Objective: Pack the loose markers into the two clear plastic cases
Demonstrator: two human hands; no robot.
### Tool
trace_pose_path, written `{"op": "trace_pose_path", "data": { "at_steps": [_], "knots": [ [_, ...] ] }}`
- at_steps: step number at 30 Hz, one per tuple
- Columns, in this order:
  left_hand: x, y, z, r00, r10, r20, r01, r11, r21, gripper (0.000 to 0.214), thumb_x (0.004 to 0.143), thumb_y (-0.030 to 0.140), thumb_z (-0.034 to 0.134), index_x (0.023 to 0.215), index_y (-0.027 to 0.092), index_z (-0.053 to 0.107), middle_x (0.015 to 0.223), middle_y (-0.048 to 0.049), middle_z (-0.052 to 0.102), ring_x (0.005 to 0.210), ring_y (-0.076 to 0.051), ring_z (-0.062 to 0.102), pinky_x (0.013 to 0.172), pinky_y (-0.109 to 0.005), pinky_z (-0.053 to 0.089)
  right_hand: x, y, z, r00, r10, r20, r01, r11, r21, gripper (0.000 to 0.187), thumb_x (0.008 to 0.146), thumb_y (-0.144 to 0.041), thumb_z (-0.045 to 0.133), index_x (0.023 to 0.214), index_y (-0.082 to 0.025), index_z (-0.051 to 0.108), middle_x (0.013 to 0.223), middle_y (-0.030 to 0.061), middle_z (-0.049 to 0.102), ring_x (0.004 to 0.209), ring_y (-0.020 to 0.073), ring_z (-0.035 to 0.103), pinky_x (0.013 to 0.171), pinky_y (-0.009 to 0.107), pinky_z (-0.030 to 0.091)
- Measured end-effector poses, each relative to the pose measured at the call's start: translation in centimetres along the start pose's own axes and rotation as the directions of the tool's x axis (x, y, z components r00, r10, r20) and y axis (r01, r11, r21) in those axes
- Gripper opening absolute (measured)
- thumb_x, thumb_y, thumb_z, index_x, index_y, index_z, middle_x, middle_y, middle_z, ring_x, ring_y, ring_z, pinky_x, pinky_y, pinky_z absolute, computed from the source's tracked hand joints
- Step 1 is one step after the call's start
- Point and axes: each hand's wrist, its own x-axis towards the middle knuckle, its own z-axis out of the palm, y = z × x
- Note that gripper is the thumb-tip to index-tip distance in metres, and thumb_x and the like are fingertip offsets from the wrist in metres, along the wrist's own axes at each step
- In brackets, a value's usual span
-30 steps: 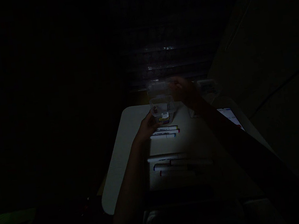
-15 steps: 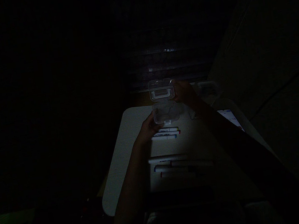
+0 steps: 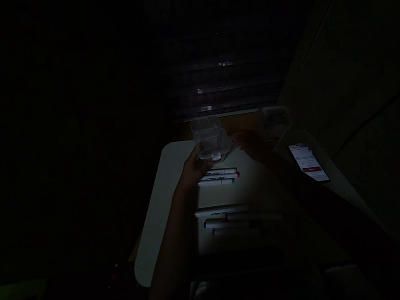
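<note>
A small clear plastic box (image 3: pixel 214 143) with its hinged lid (image 3: pixel 205 123) raised stands tilted over the far part of the white table (image 3: pixel 161 194). My left hand (image 3: pixel 193 165) is closed around the box's lower left side, and some of its fingers show through the plastic. Just right of the box, my right hand (image 3: pixel 253 144) is held with fingers loosely apart and nothing visible in them; it is dim there. Below the box lie several markers (image 3: pixel 220 177), white with yellow, pink and blue ends, partly behind my left hand.
More white markers (image 3: pixel 228 222) lie nearer on the table in shadow. A lit phone (image 3: pixel 308 162) rests at the right edge. Behind my right hand stands another clear container (image 3: pixel 275 118). A dark ridged shutter-like surface (image 3: pixel 221 88) rises beyond the table; the scene is very dark.
The box has turned and moved slightly left in my left hand, its lid tipping away. My right hand has let go of the lid and dropped down to the right. The phone shows more fully.
</note>
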Motion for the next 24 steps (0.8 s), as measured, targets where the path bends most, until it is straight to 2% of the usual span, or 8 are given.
{"op": "trace_pose_path", "data": {
  "at_steps": [5,10,13,20,24],
  "knots": [
    [0.0,-0.1,-0.2,0.999,-0.046,-0.030,0.044,0.998,-0.040,0.094,0.063,0.045,0.080,0.144,0.025,0.036,0.143,-0.0138,0.049,0.125,-0.031,0.055,0.104,-0.050,0.044,-3.1,0.9,1.5,0.978,0.086,0.189,-0.071,0.994,-0.084,0.022,0.083,-0.016,0.050,0.089,-0.014,0.071,0.095,0.0101,0.072,0.089,0.0178,0.066,0.083,0.029,0.049],
    [0.1,-0.2,-0.4,1.000,0.002,-0.028,-0.002,1.000,-0.006,0.092,0.064,0.044,0.079,0.144,0.025,0.036,0.142,-0.0133,0.049,0.126,-0.031,0.053,0.106,-0.048,0.044,-4.6,1.3,3.2,0.932,0.118,0.343,-0.086,0.990,-0.108,0.025,0.080,-0.017,0.057,0.100,-0.014,0.071,0.088,0.0074,0.073,0.079,0.0156,0.067,0.072,0.024,0.049],
    [0.1,-0.3,-0.5,1.000,0.016,-0.026,-0.016,1.000,0.018,0.091,0.065,0.043,0.079,0.144,0.025,0.037,0.141,-0.0132,0.051,0.126,-0.030,0.054,0.106,-0.048,0.045,-4.7,1.7,3.7,0.919,0.119,0.375,-0.074,0.988,-0.132,0.025,0.078,-0.018,0.060,0.100,-0.013,0.071,0.091,0.0075,0.073,0.079,0.0153,0.065,0.070,0.024,0.047],
    [0.0,-0.4,-0.7,0.999,0.028,-0.019,-0.028,1.000,0.006,0.087,0.069,0.040,0.077,0.144,0.025,0.036,0.140,-0.0123,0.052,0.126,-0.029,0.054,0.106,-0.048,0.044,-4.6,3.1,3.9,0.912,0.091,0.399,-0.022,0.984,-0.175,0.014,0.077,-0.022,0.063,0.081,-0.015,0.074,0.085,0.0064,0.070,0.080,0.0155,0.061,0.072,0.024,0.042],
    [0.1,-0.3,-0.7,0.999,0.024,-0.023,-0.024,1.000,-0.010,0.089,0.066,0.041,0.079,0.143,0.025,0.037,0.141,-0.0121,0.051,0.129,-0.030,0.051,0.108,-0.048,0.042,-4.7,3.6,3.8,0.917,0.059,0.394,0.004,0.987,-0.158,0.015,0.079,-0.023,0.062,0.081,-0.016,0.074,0.083,0.0062,0.069,0.079,0.0146,0.059,0.074,0.024,0.041]
  ]
}}
